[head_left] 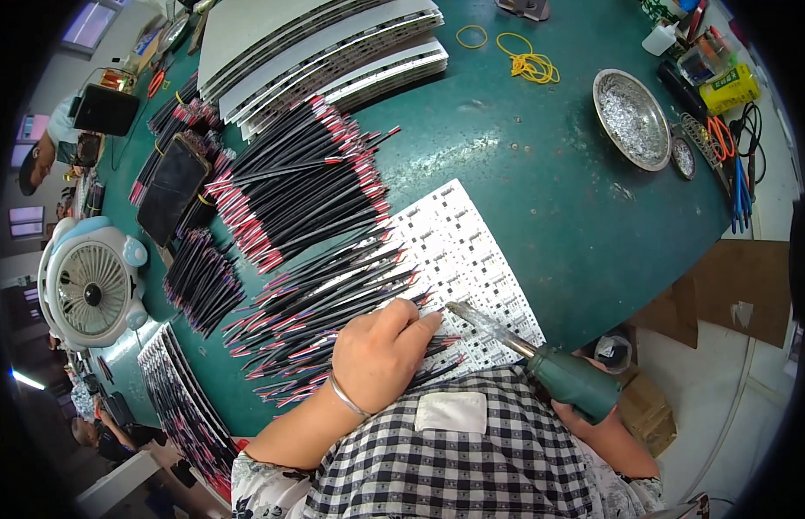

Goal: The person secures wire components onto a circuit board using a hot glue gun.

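Observation:
A white circuit board panel (458, 233) with rows of small dark parts lies on the bench in front of me. Short black wires (333, 285) with red and white ends stretch across its left side. My left hand (381, 350) is closed over the board, thumb and forefinger pinching a wire whose end is mostly hidden by the fingers. From the right, my right hand (593, 424) grips the green handle of a soldering iron (575, 381). Its metal tip rests at the board just beside my left fingertips. Most of the right hand is behind the handle.
Piled black wires (307, 182) lie beyond the board, near stacked white panels (324, 52). A phone (173, 186) rests on wire bundles; a fan (91, 290) stands left. At right are a metal bowl (631, 119) of silvery bits, a yellow can (729, 89) and tools.

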Action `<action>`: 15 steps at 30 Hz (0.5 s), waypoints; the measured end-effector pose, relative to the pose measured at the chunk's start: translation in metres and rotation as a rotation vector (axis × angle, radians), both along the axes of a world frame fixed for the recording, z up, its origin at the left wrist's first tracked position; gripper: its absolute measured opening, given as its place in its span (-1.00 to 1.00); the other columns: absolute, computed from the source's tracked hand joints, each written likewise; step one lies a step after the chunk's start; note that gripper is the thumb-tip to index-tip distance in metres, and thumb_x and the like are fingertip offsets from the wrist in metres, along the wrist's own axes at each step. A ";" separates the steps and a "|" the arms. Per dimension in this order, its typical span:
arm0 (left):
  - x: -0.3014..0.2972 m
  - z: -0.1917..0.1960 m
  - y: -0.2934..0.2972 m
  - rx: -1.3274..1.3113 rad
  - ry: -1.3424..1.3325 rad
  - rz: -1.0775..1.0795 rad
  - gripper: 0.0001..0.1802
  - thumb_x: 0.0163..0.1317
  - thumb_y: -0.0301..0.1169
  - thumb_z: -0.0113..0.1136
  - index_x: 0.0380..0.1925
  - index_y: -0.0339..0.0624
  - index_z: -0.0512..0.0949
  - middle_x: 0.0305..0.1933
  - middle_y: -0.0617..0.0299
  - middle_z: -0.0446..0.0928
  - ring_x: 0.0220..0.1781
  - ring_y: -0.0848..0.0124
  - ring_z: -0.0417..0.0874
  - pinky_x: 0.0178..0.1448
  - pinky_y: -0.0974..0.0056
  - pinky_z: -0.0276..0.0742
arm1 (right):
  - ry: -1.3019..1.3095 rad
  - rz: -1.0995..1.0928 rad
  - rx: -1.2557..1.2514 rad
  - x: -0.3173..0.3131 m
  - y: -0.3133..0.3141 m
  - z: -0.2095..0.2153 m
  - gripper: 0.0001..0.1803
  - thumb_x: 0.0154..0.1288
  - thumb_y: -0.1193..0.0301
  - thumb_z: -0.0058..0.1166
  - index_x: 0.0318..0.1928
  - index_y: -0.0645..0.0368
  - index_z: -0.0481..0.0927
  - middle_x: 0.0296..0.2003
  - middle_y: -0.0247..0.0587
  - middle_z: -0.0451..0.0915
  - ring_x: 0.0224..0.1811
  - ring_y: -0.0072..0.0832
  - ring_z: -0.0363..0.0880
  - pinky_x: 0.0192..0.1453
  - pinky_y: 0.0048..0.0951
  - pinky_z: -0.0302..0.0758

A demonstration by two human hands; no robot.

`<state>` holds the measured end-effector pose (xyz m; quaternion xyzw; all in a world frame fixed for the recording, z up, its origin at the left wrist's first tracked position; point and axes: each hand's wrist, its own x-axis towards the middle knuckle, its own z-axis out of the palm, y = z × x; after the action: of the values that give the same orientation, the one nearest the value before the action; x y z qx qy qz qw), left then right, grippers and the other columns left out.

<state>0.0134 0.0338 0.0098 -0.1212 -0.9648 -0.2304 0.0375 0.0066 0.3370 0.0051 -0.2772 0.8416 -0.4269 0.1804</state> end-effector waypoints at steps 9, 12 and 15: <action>-0.001 0.001 0.000 0.004 -0.019 0.015 -0.76 -0.03 -0.49 0.19 -0.28 -0.05 0.64 -0.42 0.31 0.41 -0.58 0.35 0.48 -0.52 0.28 0.44 | 0.025 -0.057 -0.018 0.003 -0.002 -0.005 -0.68 0.12 0.37 0.18 -0.10 0.17 0.62 -0.14 -0.15 0.64 -0.07 -0.21 0.60 0.05 -0.28 0.50; -0.002 0.002 0.002 0.004 -0.063 0.035 -0.56 -0.34 -0.61 0.30 -0.30 -0.06 0.65 -0.38 0.28 0.44 -0.47 0.31 0.54 -0.46 0.27 0.48 | 0.031 -0.054 -0.038 0.003 0.001 -0.005 -0.70 0.08 0.46 0.16 -0.11 0.19 0.62 -0.15 -0.13 0.65 -0.10 -0.20 0.64 -0.01 -0.29 0.55; 0.001 0.002 0.000 0.026 -0.051 0.044 -0.56 -0.35 -0.61 0.30 -0.31 -0.06 0.65 -0.38 0.27 0.45 -0.46 0.31 0.55 -0.47 0.27 0.48 | 0.067 -0.018 -0.054 0.001 -0.002 -0.002 -0.71 0.11 0.46 0.15 -0.11 0.20 0.62 -0.15 -0.13 0.65 -0.10 -0.19 0.64 0.00 -0.28 0.55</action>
<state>0.0140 0.0339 0.0114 -0.0934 -0.9648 -0.2449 0.0197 0.0072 0.3350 0.0030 -0.2886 0.8378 -0.4416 0.1408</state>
